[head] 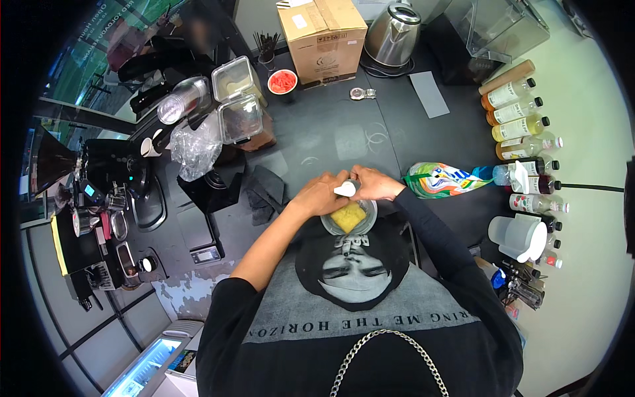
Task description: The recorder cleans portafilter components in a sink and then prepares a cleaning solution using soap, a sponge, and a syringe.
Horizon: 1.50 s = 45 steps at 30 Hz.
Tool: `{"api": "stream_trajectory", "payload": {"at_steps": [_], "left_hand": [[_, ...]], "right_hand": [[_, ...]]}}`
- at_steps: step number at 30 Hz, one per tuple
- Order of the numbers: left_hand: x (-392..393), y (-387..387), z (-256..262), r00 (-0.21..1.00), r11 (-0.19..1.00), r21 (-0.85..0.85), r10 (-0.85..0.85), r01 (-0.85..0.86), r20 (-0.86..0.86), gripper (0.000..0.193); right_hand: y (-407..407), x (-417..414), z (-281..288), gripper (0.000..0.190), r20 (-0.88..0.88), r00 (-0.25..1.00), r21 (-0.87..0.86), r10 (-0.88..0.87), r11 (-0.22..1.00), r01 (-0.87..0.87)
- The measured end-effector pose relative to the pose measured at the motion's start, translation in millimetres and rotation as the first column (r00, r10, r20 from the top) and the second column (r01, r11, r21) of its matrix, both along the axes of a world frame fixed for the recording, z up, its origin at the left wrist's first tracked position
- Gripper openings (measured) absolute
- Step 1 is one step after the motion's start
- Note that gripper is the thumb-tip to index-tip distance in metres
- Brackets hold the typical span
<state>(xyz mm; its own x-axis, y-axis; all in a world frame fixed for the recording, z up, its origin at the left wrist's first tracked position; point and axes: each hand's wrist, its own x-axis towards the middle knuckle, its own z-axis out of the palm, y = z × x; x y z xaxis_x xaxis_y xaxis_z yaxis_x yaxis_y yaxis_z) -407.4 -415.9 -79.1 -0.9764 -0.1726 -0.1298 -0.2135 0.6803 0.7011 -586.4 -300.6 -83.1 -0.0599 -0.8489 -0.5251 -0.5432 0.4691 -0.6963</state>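
Both of my hands meet over the near part of the dark counter, around a small bottle with a white nozzle cap (347, 188). My left hand (325, 192) has its fingers closed on one side of the bottle. On the other side, the fingers of my right hand (372, 183) grip it as well. Just below my hands, close to my shirt, a round clear plastic container (373, 212) holds a yellow sponge (349, 217). To the right of my right hand lies a colourful liquid refill pouch (441, 179). A dark cloth (265, 193) lies crumpled left of my left hand.
Bottles of syrup or juice (516, 130) line the right side. At the back stand a cardboard box (322, 44), a steel kettle (393, 34) and a cup of red pieces (283, 82), near a wristwatch (362, 94). Lidded containers (241, 119) and a digital scale (204, 254) are on the left.
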Motion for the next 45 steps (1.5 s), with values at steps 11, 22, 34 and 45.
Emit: {"api": "stream_trajectory", "payload": {"at_steps": [11, 22, 34, 45], "left_hand": [[-17.7, -2.8, 14.8, 0.999, 1.0, 0.02, 0.0, -0.001, 0.045, 0.037], [-19.4, -1.4, 9.6, 0.995, 0.997, -0.077, 0.001, 0.007, 0.097, 0.036], [-23.7, -74.5, -31.9, 0.952, 0.554, 0.814, -0.117, -0.175, 0.284, 0.046], [-55.9, -19.5, -90.3, 0.98, 0.468, 0.87, -0.04, -0.155, 0.196, 0.033]], "right_hand": [[22.9, 11.6, -5.8, 0.048, -0.103, 0.99, -0.179, -0.096, 0.981, 0.076], [22.3, 9.8, 3.9, 0.047, -0.177, 0.981, -0.227, -0.081, 0.973, 0.04], [15.7, -4.3, 5.3, 0.044, 0.069, 0.998, -0.325, -0.009, 0.945, 0.031], [-20.2, -1.5, 53.5, 0.046, -0.088, 0.996, -0.102, 0.02, 0.994, -0.029]]}}
